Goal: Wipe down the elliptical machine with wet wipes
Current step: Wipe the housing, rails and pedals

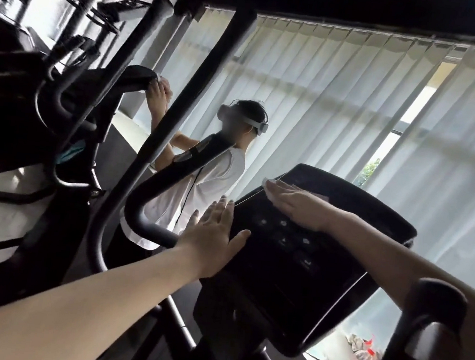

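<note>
The elliptical's black console (295, 261) fills the centre of the tilted head view. My right hand (297, 204) lies flat on its upper part, fingers straight, pressing a white wet wipe (270, 187) whose edge shows under the fingertips. My left hand (213, 235) rests flat against the console's left edge, fingers straight, thumb on the panel. A curved black handlebar (147, 200) rises left of the console. A second handle (431, 323) stands at the lower right under my right forearm.
Another person in a white shirt (201, 182) with a headset wipes a neighbouring machine's console (136, 77) beyond the handlebar. More black gym machines (20, 106) crowd the left. White vertical blinds (354, 104) cover the window behind. Some items lie on the sill (364, 357) at lower right.
</note>
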